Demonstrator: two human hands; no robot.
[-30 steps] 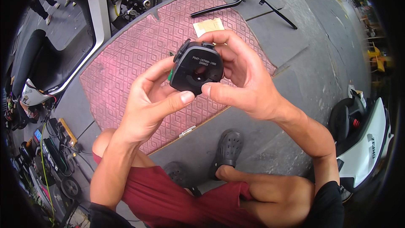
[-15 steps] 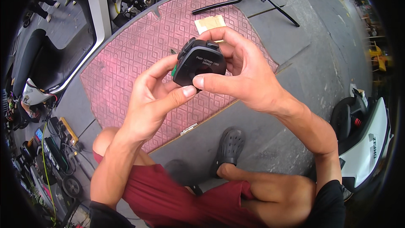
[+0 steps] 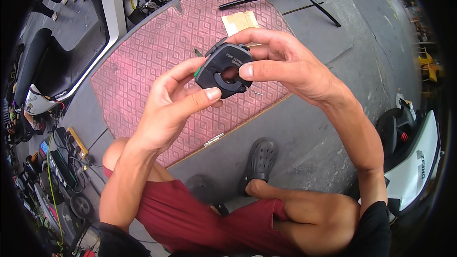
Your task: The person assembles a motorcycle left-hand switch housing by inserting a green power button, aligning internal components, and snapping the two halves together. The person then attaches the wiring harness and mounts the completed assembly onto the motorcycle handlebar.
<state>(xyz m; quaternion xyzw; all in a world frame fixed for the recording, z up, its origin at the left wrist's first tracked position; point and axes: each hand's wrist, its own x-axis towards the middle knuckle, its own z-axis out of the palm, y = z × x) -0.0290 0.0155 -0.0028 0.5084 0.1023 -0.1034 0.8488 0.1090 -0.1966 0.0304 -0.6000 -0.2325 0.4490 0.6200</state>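
A black handlebar switch housing [image 3: 216, 69], with a round hole through it and a bit of green at its left edge, is held up over the pink mat by both hands. My left hand [image 3: 166, 104] grips its lower left side, thumb on the face below the hole and fingers behind. On the right side, my right hand [image 3: 297, 69] has its thumb beside the hole and its fingers over the top edge. What the fingers touch behind the housing is hidden.
The pink patterned mat [image 3: 138, 76] bears a beige piece of card [image 3: 239, 21] and small silver pieces [image 3: 214, 139]. Beyond lies a black handlebar [image 3: 250, 1]. Scooters stand left [image 3: 114, 7] and right [image 3: 412, 173]. Cables and a yellow power strip [image 3: 77, 143] lie at lower left.
The housing has turned in my hands, so its round hole now shows more fully. My right thumb has shifted from the lower middle of the face to the right side.
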